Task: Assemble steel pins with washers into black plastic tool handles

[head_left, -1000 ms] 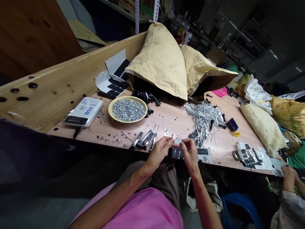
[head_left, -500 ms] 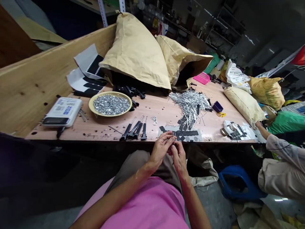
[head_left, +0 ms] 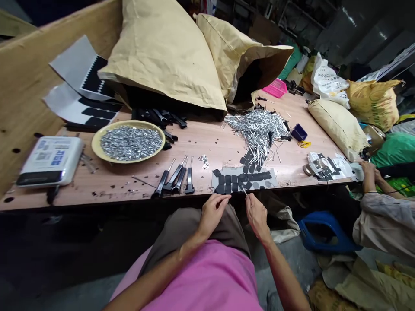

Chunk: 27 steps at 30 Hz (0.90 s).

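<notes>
My left hand hovers just below the table's front edge, fingers pinched together on something too small to make out. My right hand is beside it and pinches a thin metal pin that points up toward the table edge. Just above both hands lies a grey sheet of black adhesive pads. To its left lie several black-handled pins in a row. Beyond the sheet is a heap of loose metal pins.
A yellow bowl of small metal washers and a white scale sit at the left. Big paper sacks stand behind. Another person's hand rests at the table's right end by more pad sheets.
My hands, which met together over the table edge, have drawn down and apart. The view has moved closer to the table and tilted down.
</notes>
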Motion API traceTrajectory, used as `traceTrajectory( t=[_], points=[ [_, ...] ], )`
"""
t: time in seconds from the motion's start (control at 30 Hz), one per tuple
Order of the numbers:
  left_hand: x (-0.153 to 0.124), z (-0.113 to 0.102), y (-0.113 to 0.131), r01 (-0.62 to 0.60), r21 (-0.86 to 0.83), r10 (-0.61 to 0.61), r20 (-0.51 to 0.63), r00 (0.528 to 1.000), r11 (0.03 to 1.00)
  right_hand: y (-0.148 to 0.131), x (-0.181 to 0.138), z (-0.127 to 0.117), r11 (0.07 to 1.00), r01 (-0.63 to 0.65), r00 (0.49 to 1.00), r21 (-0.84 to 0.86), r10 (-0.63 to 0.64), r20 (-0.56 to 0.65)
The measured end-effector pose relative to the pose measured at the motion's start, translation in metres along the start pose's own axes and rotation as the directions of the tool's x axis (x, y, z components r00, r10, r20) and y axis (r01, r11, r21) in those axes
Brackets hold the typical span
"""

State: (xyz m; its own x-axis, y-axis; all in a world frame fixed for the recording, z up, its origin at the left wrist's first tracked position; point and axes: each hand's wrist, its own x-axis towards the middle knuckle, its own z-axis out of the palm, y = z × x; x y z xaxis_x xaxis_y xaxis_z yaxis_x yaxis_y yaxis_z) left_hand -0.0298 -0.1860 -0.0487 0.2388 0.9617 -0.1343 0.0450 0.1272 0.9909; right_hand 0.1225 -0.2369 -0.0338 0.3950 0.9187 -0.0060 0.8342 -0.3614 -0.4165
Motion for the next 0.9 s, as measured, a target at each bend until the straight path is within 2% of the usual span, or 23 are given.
traceTrajectory(
  t=[0.1,0.17,0.27,0.4,0.53,0.67,0.7,0.8,0.9],
  points=[
    [0.005,-0.014,-0.002,-0.231,0.215,0.259,-0.116,0.959,0.949,-0.008,0.009,-0.002,0.977,-0.097,0.989,-0.191,0.115,0.089],
    [0.010,-0.021,-0.004,-0.296,0.299,0.349,-0.142,0.926,0.907,-0.022,0.010,-0.001,0.940,-0.123,0.956,-0.318,0.198,0.217],
    [0.016,-0.028,-0.004,-0.343,0.346,0.412,-0.148,0.899,0.873,-0.042,0.008,0.002,0.932,-0.043,0.907,-0.359,0.187,0.377],
    [0.020,-0.034,0.001,-0.352,0.356,0.431,-0.172,0.886,0.866,-0.053,0.011,0.003,0.885,-0.204,0.884,-0.420,0.351,0.310],
    [0.026,-0.038,0.006,-0.333,0.324,0.408,-0.197,0.892,0.885,-0.055,0.015,0.006,0.920,-0.113,0.845,-0.376,0.288,0.450],
    [0.034,-0.043,0.011,-0.273,0.300,0.346,-0.227,0.910,0.914,-0.047,0.020,0.005,0.887,-0.326,0.846,-0.326,0.428,0.317],
    [0.036,-0.044,0.012,-0.259,0.297,0.333,-0.233,0.914,0.919,-0.046,0.020,0.006,0.892,-0.336,0.848,-0.301,0.426,0.315],
    [0.039,-0.045,0.017,-0.234,0.281,0.303,-0.233,0.924,0.931,-0.042,0.016,0.014,0.967,-0.225,0.866,-0.119,0.254,0.431],
    [0.041,-0.050,0.020,-0.209,0.298,0.287,-0.248,0.925,0.931,-0.038,0.014,0.021,0.954,-0.301,0.893,-0.004,0.283,0.349]
  ],
)
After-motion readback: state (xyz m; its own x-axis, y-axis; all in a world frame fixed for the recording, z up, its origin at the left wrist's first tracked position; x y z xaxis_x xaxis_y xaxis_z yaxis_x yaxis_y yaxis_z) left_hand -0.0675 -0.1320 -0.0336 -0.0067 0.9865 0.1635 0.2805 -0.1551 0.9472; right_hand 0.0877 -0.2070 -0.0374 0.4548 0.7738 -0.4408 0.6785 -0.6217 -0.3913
